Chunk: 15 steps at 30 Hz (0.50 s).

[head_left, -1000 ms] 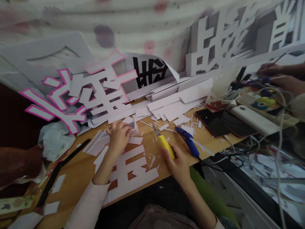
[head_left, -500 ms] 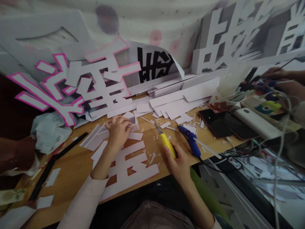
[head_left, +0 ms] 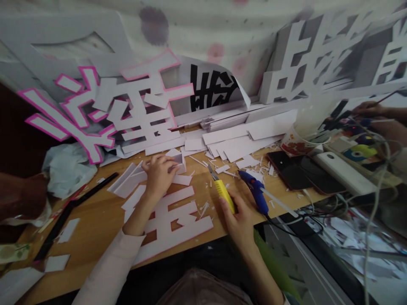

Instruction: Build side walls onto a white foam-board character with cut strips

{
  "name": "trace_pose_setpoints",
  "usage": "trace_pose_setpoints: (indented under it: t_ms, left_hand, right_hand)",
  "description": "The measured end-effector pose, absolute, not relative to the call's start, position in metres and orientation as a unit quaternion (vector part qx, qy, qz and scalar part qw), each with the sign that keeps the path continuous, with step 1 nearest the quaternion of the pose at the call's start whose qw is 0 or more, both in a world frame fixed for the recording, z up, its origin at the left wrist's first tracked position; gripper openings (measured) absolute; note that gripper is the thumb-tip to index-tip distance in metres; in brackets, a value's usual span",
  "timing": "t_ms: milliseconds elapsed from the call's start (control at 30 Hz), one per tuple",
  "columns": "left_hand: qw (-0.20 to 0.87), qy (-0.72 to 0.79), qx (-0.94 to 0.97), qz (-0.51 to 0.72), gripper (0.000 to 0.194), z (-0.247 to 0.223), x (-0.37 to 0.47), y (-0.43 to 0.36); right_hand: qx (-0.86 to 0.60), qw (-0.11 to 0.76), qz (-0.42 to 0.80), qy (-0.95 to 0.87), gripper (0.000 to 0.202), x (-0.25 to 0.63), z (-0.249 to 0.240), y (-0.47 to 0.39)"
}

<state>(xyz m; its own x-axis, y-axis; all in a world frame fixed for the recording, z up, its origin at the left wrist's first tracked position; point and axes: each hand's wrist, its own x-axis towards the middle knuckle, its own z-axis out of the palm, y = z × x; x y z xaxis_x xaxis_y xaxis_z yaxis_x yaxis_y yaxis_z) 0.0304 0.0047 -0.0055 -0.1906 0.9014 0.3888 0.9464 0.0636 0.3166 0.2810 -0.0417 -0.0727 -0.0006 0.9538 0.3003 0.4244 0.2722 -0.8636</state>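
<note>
My right hand is wrapped round a yellow utility knife, its blade pointing up and away from me, just above the table's front edge. My left hand is closed with curled fingers on a small white board piece that stands up with folded walls. Under my left forearm lies a flat white cut-out character with pink edges. Folded white strips sit left of my left hand. A blue hot glue gun rests to the right of the knife.
Pink-edged characters lean at the back left. White board strips and scraps cover the back middle. Phones, a paper cup and cables stand right. Another person's hand holds a thin stick far right. A black bar lies left.
The view has shifted slightly, so the background sits a little farther right and lower. Both hands keep nearly the same position and hold.
</note>
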Motion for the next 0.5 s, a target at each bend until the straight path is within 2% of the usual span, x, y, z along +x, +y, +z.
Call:
trace_pose_setpoints:
  t_ms: [200,333,500]
  left_hand:
    - [0.069,-0.717,-0.631,-0.288,0.004,0.003,0.029,-0.005]
    - [0.087,-0.611,-0.667,-0.417,0.003,0.015,0.036,-0.037]
    - [0.182,-0.521,-0.684,-0.477,0.019,0.026,0.064,-0.083]
  right_hand:
    - [-0.5,0.467,0.274,-0.676,0.038,0.283,-0.059,-0.056]
    - [-0.433,0.438,0.333,-0.714,0.047,0.279,-0.033,-0.068]
    - [-0.368,0.398,0.367,-0.756,0.047,0.27,-0.006,-0.078]
